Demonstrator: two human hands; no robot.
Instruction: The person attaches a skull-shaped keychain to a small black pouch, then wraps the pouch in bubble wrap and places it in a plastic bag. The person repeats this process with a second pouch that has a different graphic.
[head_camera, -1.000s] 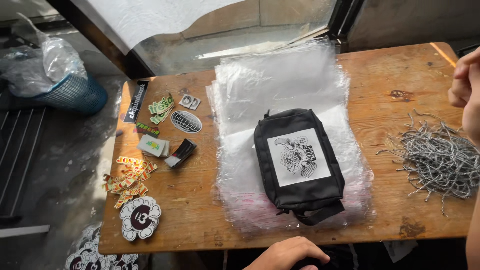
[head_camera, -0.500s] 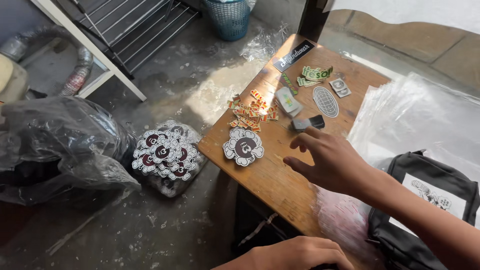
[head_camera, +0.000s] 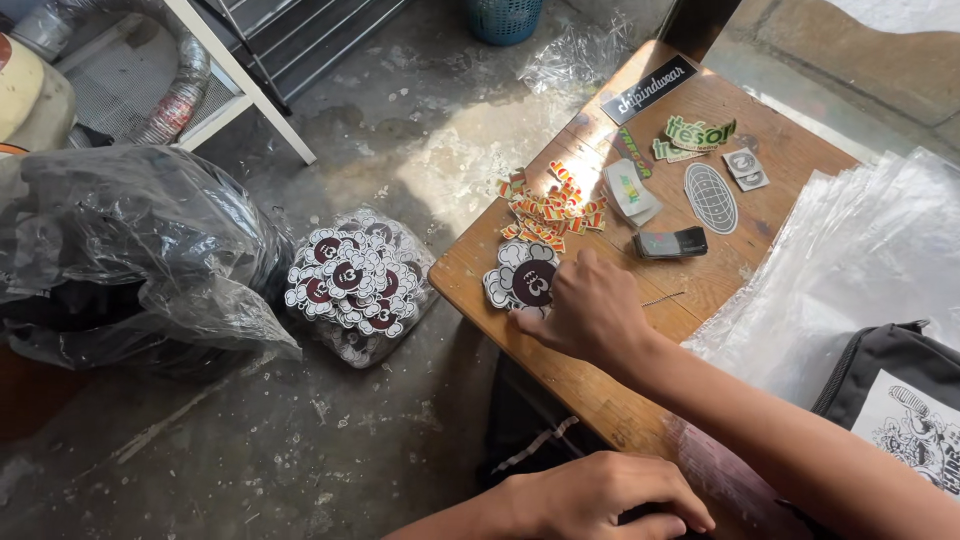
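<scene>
My right hand (head_camera: 592, 312) reaches across the wooden table (head_camera: 600, 395) to its left corner. Its curled fingertips press on the near edge of a small stack of round cartoon-face stickers (head_camera: 525, 272); whether it grips one is hidden. My left hand (head_camera: 605, 495) sits low at the table's front edge, fingers curled together over something dark. A black pouch with a white printed panel (head_camera: 905, 400) lies at the right on a pile of clear plastic sleeves (head_camera: 840, 270).
Small striped stickers (head_camera: 548, 205), a black box (head_camera: 672, 242), an oval sticker (head_camera: 711, 197), green stickers (head_camera: 697, 133) and a black strip sticker (head_camera: 647, 90) lie on the table. On the concrete floor: a bag of cartoon-face stickers (head_camera: 352, 283), black plastic sacks (head_camera: 130, 260), a white rack (head_camera: 250, 90).
My view has swung left toward the table corner and floor. My right hand moved from the table's right side to the cartoon-face sticker stack and now touches it. My left hand stays at the front edge.
</scene>
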